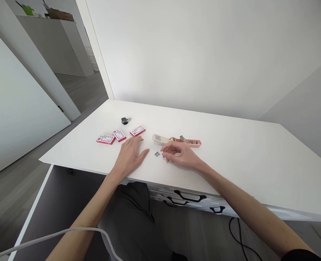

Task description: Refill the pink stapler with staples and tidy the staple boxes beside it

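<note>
My left hand (129,154) rests palm down on the white tabletop, fingers stretched forward and thumb apart. Its fingertips lie just in front of a small red-and-white box (137,131). A short strip of staples (157,154) lies on the table between my two hands. Just right of the strip, my right hand (178,154) hovers low with curled fingers and a gap between thumb and index; nothing shows in it. Behind that hand is an opened stapler, its cream part (160,139) to the left and its pink part (195,143) to the right, partly hidden by my fingers.
Two more red-and-white boxes, one outer (105,139) and one inner (119,135), lie at the left. A black staple remover (125,120) sits behind them. The white table (244,156) meets a wall at the back. Drawers with black handles (190,197) are below its front edge.
</note>
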Demonstrator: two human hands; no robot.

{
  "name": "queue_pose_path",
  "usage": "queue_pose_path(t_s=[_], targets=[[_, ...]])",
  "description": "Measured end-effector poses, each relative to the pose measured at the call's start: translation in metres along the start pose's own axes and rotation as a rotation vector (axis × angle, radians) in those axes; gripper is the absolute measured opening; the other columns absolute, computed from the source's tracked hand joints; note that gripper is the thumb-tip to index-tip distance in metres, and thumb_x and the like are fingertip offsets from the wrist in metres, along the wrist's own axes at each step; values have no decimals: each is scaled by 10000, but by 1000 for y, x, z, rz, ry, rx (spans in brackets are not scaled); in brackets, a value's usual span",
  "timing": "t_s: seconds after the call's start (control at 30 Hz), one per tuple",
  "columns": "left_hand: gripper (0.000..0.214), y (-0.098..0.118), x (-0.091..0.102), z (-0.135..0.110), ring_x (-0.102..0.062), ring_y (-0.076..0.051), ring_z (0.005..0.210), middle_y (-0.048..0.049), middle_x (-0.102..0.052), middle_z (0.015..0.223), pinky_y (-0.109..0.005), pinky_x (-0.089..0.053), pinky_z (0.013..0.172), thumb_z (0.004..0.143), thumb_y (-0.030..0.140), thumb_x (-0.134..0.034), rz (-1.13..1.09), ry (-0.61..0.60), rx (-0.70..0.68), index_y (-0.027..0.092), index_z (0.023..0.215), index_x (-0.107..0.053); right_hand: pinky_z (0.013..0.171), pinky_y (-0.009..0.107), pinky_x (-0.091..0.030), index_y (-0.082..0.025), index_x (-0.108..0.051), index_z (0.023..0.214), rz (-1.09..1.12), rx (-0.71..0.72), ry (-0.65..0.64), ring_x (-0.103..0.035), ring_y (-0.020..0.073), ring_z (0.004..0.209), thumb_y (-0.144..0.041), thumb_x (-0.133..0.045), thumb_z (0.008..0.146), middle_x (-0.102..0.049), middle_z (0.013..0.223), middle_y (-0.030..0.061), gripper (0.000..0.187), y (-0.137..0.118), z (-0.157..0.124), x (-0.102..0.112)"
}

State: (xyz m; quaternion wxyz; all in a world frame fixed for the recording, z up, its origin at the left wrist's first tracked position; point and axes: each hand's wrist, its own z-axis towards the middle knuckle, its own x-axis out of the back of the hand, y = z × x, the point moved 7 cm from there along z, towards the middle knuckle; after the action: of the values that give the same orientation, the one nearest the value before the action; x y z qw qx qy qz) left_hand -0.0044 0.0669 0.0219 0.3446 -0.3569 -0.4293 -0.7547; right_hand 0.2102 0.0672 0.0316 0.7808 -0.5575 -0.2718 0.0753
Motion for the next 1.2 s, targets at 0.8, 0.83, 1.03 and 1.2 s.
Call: queue_pose_path(t_s=[0.8, 0.83, 1.03, 1.2], targets=[[609, 42, -4, -6, -272, -286, 1651, -81, -271, 1792, -502, -328, 1289, 1140, 426, -336, 61, -171, -310, 300, 1721, -205, 691, 343, -487, -255, -793, 1034, -552, 292, 44, -622, 193, 723, -436, -607, 1074, -695, 804, 32, 262, 8, 0, -14], [605, 42, -5, -6, -260, -284, 1655, -69, -272, 1792, -499, -323, 1290, 1143, 418, -323, 65, -181, -313, 306, 1724, -198, 698, 347, -498, -261, -794, 1029, -529, 296, 48, -625, 192, 732, -443, -613, 1071, -701, 842, 39, 260, 7, 0, -14], [586, 39, -6, -8, -282, -283, 1642, -49, -346, 1765, -501, -317, 1296, 1142, 411, -328, 56, -196, -291, 297, 1711, -247, 672, 338, -531, -272, -764, 1039, -287, 272, 154, -638, 157, 721, -428, -669, 1038, -742, 1124, 63, 184, -3, -1, 0], [563, 39, -7, -8, -314, -288, 1626, -46, -411, 1732, -517, -331, 1290, 1137, 391, -341, 37, -210, -273, 287, 1689, -301, 604, 326, -505, -265, -717, 1126, -241, 107, 363, -593, 128, 537, -463, -646, 1043, -727, 817, -7, 226, 2, -3, 24]])
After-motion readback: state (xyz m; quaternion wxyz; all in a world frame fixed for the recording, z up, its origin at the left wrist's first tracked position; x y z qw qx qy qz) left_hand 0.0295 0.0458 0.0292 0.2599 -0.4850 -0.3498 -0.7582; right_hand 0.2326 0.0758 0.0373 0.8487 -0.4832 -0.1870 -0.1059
